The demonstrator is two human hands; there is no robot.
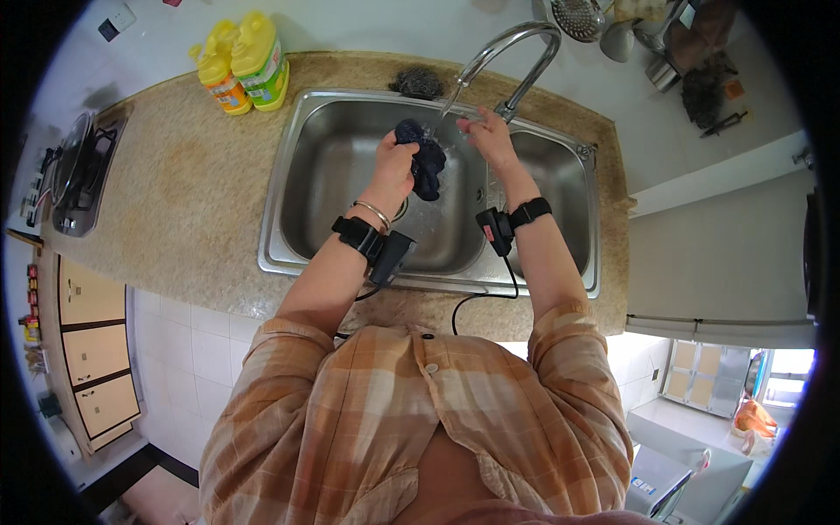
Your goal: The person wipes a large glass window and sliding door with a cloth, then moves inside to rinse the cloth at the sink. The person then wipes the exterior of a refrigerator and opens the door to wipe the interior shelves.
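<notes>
My left hand (395, 164) grips a dark, wet, bunched cloth (428, 164) above the large basin (328, 170) of a stainless steel sink. Water runs from the spout of a curved chrome faucet (518, 36) onto the top of the cloth. To the right of the stream, my right hand (489, 136) is raised with its fingers apart and holds nothing. It hangs near the divider between the two basins, close to the faucet's base. The palm side of my left hand is hidden by the cloth.
A steel wool scourer (417, 83) lies behind the sink. Two yellow jugs (259, 65) stand on the stone-patterned counter (190, 184), back left. A gas stove (85, 177) is at the far left. Ladles and a skimmer (577, 18) hang at the right wall. The smaller basin (558, 170) is on the right.
</notes>
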